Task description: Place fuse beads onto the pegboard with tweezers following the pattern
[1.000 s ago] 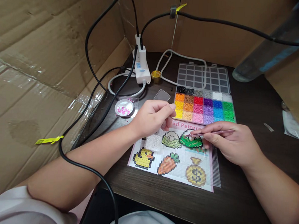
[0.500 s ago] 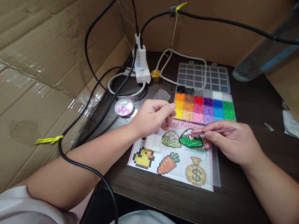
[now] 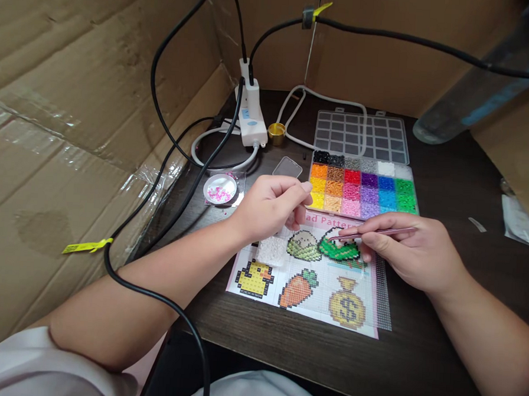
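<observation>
My right hand (image 3: 408, 250) grips thin pink tweezers (image 3: 387, 231), their tip over the green and white bead piece (image 3: 339, 246) on the pattern sheet (image 3: 250, 308). My left hand (image 3: 275, 207) hovers above the sheet's upper left part, thumb and fingers pinched together; whatever they hold, if anything, is too small to make out. Just below it, a small clear box of white beads (image 3: 270, 251) rests on the sheet. Behind the sheet lies the sorting box of coloured beads (image 3: 360, 186), its clear lid (image 3: 360, 135) folded back.
A white dish (image 3: 220, 188) with pink beads stands at the left, near a small clear lid (image 3: 287, 167). Farther back are a gold cup (image 3: 276, 133) and a power strip (image 3: 253, 126). A black cable (image 3: 153, 295) crosses over my left forearm.
</observation>
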The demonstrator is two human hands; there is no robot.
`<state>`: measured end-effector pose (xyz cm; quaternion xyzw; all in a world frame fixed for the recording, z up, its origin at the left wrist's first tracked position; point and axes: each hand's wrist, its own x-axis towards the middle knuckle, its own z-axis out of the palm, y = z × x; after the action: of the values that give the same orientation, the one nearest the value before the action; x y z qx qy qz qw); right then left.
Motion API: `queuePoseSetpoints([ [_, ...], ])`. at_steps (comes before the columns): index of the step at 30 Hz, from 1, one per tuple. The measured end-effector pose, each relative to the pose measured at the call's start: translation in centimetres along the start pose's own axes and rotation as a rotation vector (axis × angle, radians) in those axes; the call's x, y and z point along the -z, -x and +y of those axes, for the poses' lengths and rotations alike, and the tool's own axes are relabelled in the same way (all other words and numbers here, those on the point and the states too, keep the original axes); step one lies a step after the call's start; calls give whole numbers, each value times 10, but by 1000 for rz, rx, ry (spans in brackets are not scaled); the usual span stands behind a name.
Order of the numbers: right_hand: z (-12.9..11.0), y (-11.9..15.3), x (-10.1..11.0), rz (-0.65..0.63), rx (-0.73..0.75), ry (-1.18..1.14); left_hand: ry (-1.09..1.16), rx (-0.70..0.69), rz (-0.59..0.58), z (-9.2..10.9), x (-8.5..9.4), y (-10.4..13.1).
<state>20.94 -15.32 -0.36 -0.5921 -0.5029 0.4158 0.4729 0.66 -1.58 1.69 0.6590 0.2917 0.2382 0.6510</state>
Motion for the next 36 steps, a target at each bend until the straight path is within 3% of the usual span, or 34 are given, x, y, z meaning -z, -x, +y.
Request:
queuePoseSetpoints([
  [36, 4, 0, 0, -9, 2, -61, 3, 5, -11, 1, 2, 1],
])
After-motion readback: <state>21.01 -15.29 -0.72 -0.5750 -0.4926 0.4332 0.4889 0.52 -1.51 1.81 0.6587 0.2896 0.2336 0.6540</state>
